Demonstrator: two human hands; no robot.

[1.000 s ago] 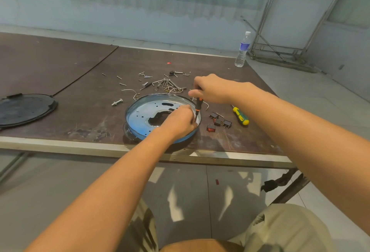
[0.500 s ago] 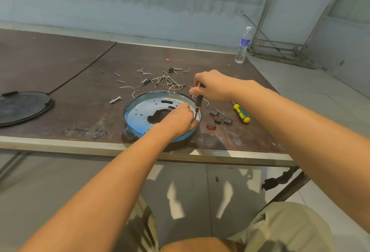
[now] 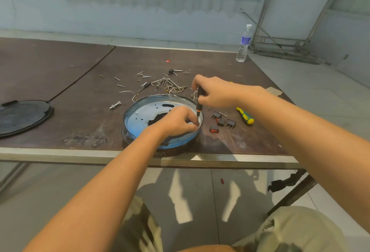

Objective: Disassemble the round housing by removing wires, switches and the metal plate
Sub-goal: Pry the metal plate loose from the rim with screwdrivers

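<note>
The round housing (image 3: 180,141) sits at the near edge of the surface (image 3: 84,123), with the metal plate (image 3: 140,115) still inside. Your right hand (image 3: 216,93) has its fingers wrapped round the black-and-orange screwdriver (image 3: 200,97), held upright at the housing's 3 o'clock rim. Your left hand (image 3: 178,120) rests in the housing with its fingers curled beside the shaft; whether they pinch anything can't be told. The removed switches (image 3: 222,120) lie just beyond at 3 o'clock, the loose screws and wires (image 3: 164,83) at 12 o'clock, and the black lid (image 3: 22,117) well apart at 9 o'clock.
</note>
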